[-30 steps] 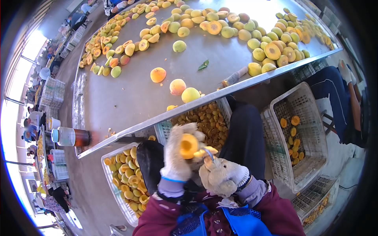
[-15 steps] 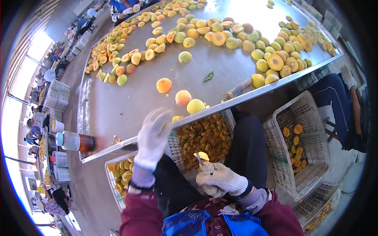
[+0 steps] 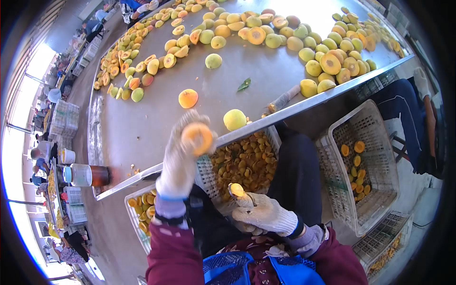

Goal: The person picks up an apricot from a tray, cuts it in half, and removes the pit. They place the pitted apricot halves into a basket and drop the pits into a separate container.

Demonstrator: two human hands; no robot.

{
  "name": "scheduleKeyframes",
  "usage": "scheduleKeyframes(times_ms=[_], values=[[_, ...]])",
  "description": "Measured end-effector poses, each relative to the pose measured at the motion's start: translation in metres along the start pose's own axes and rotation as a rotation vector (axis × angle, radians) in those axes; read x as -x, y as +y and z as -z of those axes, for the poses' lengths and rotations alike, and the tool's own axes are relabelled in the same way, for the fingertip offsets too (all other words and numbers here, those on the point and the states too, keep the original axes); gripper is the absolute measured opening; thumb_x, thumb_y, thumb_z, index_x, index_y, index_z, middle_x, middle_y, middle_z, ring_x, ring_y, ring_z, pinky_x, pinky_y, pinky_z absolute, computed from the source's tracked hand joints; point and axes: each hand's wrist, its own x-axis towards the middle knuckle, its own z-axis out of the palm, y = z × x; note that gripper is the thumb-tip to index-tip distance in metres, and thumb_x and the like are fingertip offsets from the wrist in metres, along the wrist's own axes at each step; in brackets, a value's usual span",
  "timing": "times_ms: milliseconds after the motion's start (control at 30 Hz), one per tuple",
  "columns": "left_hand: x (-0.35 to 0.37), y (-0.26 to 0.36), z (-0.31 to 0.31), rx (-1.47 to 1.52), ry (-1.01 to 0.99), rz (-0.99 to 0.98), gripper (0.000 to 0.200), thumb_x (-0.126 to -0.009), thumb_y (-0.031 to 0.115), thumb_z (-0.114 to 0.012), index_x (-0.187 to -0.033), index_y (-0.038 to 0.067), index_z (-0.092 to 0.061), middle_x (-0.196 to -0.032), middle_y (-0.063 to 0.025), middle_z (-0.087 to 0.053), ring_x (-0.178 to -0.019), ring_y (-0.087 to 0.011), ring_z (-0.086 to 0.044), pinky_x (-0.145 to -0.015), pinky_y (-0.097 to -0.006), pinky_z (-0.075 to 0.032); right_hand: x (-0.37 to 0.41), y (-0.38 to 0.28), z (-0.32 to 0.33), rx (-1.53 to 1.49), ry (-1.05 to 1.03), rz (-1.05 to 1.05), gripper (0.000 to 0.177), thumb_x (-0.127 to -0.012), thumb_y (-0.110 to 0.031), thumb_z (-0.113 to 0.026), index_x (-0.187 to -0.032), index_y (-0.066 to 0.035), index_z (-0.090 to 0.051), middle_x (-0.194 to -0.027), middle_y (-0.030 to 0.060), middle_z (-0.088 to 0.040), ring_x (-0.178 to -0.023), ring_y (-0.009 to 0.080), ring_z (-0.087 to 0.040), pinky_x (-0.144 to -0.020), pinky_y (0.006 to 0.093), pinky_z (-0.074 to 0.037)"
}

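My left hand (image 3: 178,154), in a pale knit glove, holds a peach half (image 3: 197,138) just above the table's near edge, its orange cut face turned up. Lower down, over my lap, my gloved right hand (image 3: 266,216) is closed on the handle of a small tool. Yellow fruit flesh (image 3: 236,190) sits at the tool's tip, and the blade is mostly hidden. On the table close to my left hand lie a yellow-green peach (image 3: 234,119) and an orange peach half (image 3: 188,98).
The metal table (image 3: 156,111) bears many peach halves, a green leaf (image 3: 244,85) and a wrapped stick (image 3: 283,99). A crate of scraps (image 3: 247,161) stands between my knees. Fruit crates flank me, left (image 3: 142,209) and right (image 3: 363,161). A bottle (image 3: 85,175) is at left; a person's leg at right.
My left hand has taken the peach half that lay beside the yellow-green one and lifted it off the table. My right hand stays over the lap, the tool slightly turned.
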Motion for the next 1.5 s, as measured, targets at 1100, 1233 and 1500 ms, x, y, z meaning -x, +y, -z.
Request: scheduleKeyframes(times_ms=[1100, 1233, 1500], values=[[0.094, -0.030, -0.055, 0.092, 0.238, 0.178, 0.052, -0.099, 0.045, -0.049, -0.124, 0.000, -0.055, -0.107, -0.0103, -0.065, -0.097, -0.0188, -0.062, -0.089, -0.0325, -0.048, 0.018, 0.002, -0.020, 0.592, 0.400, 0.346, 0.035, -0.085, -0.043, -0.064, -0.103, -0.014, -0.060, -0.078, 0.0138, -0.068, -0.074, 0.0353, -0.067, -0.064, 0.0439, -0.053], [0.089, -0.020, -0.060, 0.091, 0.297, 0.273, 0.051, -0.099, 0.045, -0.049, -0.120, 0.000, -0.057, -0.103, -0.0094, -0.065, -0.092, -0.0178, -0.063, -0.085, -0.0310, -0.050, 0.016, 0.012, -0.026, 0.554, 0.302, 0.298, 0.031, -0.086, -0.041, -0.064, -0.102, -0.015, -0.061, -0.079, 0.0130, -0.067, -0.076, 0.0347, -0.067, -0.064, 0.0431, -0.053], [0.091, -0.025, -0.055, 0.109, 0.289, 0.273, 0.047, -0.100, 0.041, -0.048, -0.120, 0.000, -0.057, -0.101, -0.0093, -0.066, -0.091, -0.0172, -0.062, -0.084, -0.0313, -0.050, 0.027, -0.005, -0.021, 0.521, 0.393, 0.305, 0.028, -0.085, -0.037, -0.065, -0.101, -0.014, -0.061, -0.075, 0.0123, -0.066, -0.072, 0.0329, -0.067, -0.064, 0.0422, -0.053]])
